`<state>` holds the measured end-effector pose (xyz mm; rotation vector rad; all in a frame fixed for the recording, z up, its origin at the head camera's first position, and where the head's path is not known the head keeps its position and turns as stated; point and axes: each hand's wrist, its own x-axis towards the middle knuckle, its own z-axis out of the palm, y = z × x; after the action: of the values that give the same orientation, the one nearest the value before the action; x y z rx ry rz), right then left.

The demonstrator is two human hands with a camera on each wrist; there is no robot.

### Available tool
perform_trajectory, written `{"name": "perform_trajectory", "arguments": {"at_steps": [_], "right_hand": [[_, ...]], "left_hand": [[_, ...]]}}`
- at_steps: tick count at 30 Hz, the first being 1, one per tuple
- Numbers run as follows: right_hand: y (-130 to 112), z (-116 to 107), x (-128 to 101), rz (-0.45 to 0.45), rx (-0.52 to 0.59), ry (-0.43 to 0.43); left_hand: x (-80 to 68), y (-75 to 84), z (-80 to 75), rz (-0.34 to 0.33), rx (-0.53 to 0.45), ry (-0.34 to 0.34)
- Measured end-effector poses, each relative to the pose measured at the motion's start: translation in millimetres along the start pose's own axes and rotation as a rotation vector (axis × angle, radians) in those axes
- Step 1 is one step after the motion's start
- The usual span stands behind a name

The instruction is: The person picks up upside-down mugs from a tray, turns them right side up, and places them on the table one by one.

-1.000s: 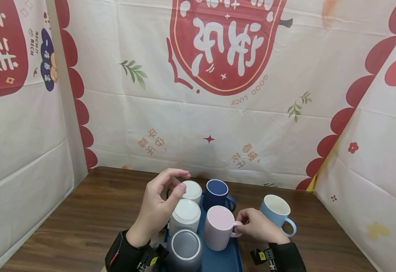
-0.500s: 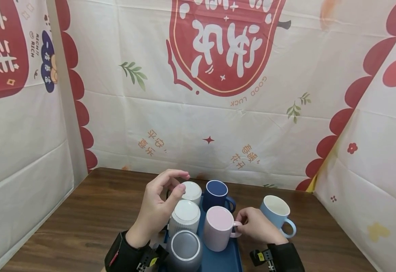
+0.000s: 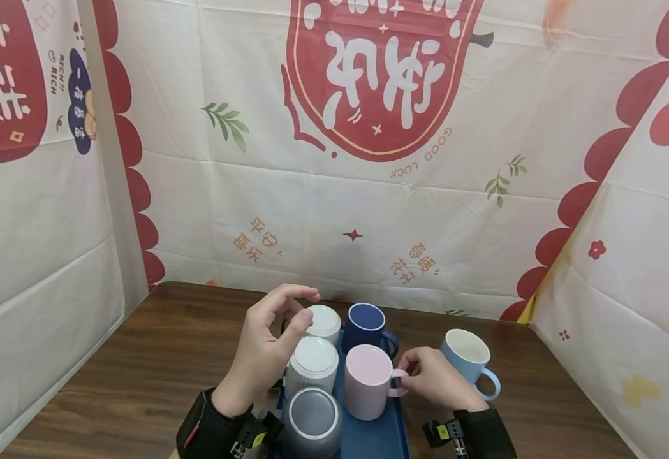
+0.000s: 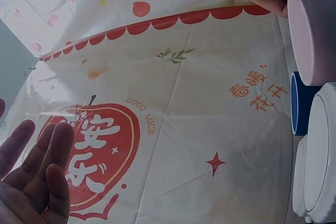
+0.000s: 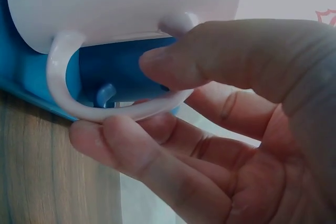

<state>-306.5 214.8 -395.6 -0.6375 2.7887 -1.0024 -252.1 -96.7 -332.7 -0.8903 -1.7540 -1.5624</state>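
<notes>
A pink mug (image 3: 365, 392) stands at the right side of a blue tray (image 3: 377, 441). My right hand (image 3: 434, 377) holds its handle (image 5: 56, 77), thumb at one side and fingers curled at the other in the right wrist view. My left hand (image 3: 266, 341) hovers beside two white mugs, the nearer one (image 3: 312, 370) ribbed and the farther one (image 3: 324, 322) partly hidden by that hand. Its fingers are loosely bent around nothing. A grey mug (image 3: 313, 427) occupies the tray's near left, and a dark blue mug (image 3: 364, 328) is at the far right.
A light blue mug (image 3: 465, 357) stands upright on the wooden table (image 3: 139, 376), right of the tray and just behind my right hand. Printed cloth walls (image 3: 311, 197) enclose the table's back and sides.
The pink mug and my right hand have shifted very slightly away from me, toward the dark blue mug. My left hand keeps its place.
</notes>
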Motion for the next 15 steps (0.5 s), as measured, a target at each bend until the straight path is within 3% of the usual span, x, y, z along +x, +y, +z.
{"name": "perform_trajectory", "arguments": {"at_steps": [10,15], "right_hand": [[0.4,-3.9,-0.5,0.042,-0.013,0.057],[-1.5,-6.7,-1.1,0.045,-0.010,0.080]], "left_hand": [[-0.9,-2.2,1.7,-0.040,0.023,-0.035],[-2.0,-4.9,2.3,-0.140,0.080,-0.156]]}}
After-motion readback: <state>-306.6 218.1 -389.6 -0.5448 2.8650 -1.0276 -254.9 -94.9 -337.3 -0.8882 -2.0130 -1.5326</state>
